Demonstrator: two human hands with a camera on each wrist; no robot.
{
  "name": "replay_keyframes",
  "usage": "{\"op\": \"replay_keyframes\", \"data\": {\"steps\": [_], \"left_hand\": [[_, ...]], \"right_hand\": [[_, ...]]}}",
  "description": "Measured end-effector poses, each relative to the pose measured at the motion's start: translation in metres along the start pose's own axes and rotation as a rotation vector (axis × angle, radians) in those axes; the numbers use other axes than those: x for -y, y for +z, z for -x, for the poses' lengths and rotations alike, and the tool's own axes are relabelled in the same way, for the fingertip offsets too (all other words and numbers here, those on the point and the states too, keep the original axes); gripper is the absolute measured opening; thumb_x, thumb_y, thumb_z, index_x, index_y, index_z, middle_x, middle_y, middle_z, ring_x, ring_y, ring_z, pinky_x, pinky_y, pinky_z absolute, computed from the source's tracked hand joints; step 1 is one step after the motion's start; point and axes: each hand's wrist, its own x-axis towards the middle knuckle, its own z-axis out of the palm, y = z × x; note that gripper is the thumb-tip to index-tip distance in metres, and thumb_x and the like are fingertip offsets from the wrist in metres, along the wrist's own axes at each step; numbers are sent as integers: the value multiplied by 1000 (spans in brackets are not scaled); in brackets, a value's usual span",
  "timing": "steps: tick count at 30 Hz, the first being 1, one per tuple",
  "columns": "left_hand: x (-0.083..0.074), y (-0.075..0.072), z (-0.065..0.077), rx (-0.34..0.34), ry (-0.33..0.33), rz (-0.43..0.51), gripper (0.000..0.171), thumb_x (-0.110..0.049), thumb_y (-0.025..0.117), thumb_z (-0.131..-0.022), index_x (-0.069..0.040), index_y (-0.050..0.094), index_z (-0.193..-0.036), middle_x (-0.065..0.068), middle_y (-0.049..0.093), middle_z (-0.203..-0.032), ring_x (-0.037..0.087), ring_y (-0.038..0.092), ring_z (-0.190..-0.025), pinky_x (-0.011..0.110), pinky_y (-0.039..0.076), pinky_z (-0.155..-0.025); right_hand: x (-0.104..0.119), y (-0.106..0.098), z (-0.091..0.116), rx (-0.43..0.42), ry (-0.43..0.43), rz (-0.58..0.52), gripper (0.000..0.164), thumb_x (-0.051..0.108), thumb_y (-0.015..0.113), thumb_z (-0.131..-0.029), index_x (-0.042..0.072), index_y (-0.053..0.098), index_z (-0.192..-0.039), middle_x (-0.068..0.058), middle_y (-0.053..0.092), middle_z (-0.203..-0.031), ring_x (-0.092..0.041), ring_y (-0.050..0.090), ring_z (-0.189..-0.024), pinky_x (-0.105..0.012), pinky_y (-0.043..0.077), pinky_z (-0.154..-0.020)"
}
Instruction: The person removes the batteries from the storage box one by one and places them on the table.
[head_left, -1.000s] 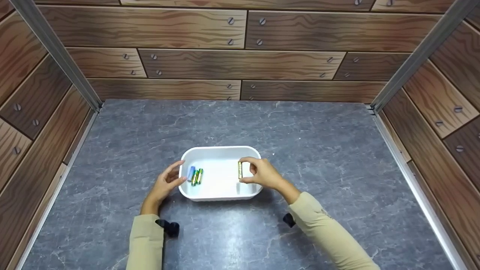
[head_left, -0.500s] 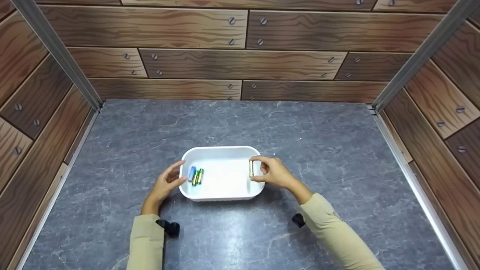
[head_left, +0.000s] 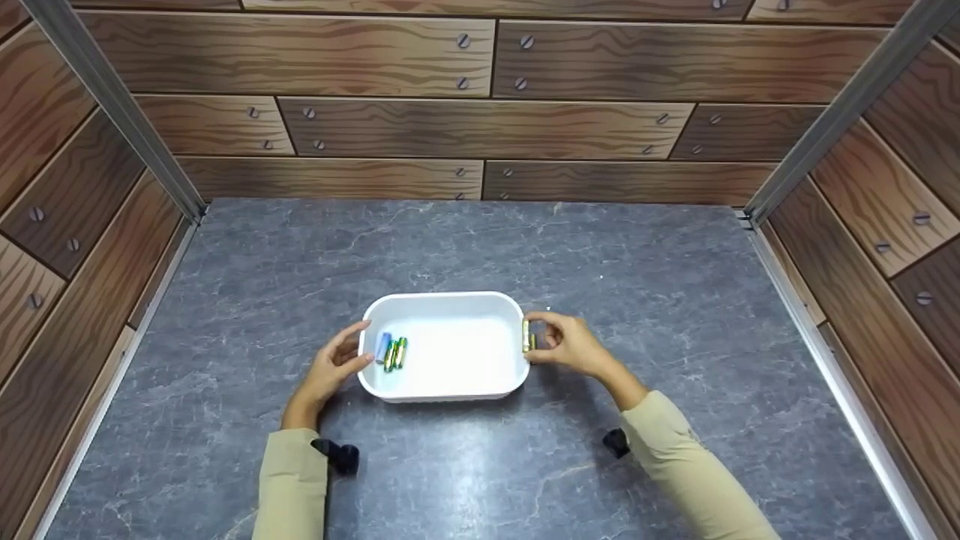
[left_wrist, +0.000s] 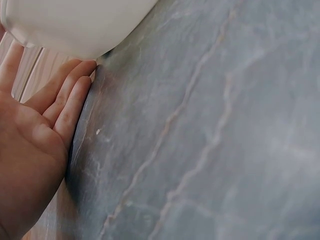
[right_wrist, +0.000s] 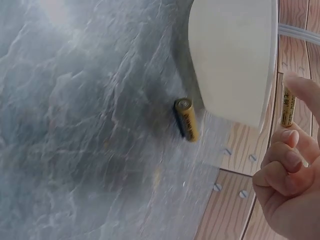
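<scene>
A white rectangular tub [head_left: 450,300] stands on the table. At its left end, my left hand [head_left: 335,361] touches the rim, thumb and index finger spread apart; the other fingers [left_wrist: 73,107] lie fairly straight against the outer wall in the left wrist view. My right hand [head_left: 568,345] pinches a gold battery [head_left: 526,336] by its two ends, between thumb and fingertip, at the tub's right rim. A second gold battery [right_wrist: 186,120] lies on the table beside the tub's right end. Inside the tub, at the left, are green-and-gold batteries [head_left: 400,352] and a blue battery [head_left: 384,346].
The grey marbled tabletop [head_left: 637,277] extends around the tub. Wood-patterned walls [head_left: 480,127] enclose the back and sides, with metal posts [head_left: 832,112] at the corners. Black wrist-worn devices [head_left: 341,456] jut from the sleeves.
My right hand has carried the gold battery rightward, from over the tub's inside to its right rim. The left hand and the tub have stayed in place.
</scene>
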Motion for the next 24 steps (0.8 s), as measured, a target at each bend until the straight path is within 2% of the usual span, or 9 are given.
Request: {"op": "replay_keyframes", "data": {"steps": [5,8,17,24], "left_hand": [[0,0,1,7,11,-11,59,2,66,-87,-1,44,-142,32,58,-126,7,64,-98,21,54,-82],[0,0,1,7,16,-12,59,1,66,-87,-1,44,-142,33,57,-126,6,64,-97,21,54,-82],[0,-1,0,-1,-24,-4,59,3,65,-87,-5,46,-142,29,58,-128,14,64,-102,21,54,-82],[-1,-1,0,7,-28,-15,59,1,65,-88,-6,45,-143,29,57,-130,22,63,-109,22,53,-83]], "right_hand": [[-9,-5,4,-19,20,-3,54,12,84,-71,-3,62,-119,-1,46,-62,1,37,-55,-15,32,-54],[-16,-6,6,-25,21,-7,55,10,84,-71,-5,62,-119,-4,47,-61,1,37,-55,-15,31,-54],[-31,-5,9,-5,69,-18,54,9,82,-74,-5,61,-121,3,43,-61,0,37,-53,-16,32,-51],[-41,-1,11,19,102,21,53,12,82,-74,-2,62,-120,5,42,-61,-1,36,-52,-16,30,-51]]}}
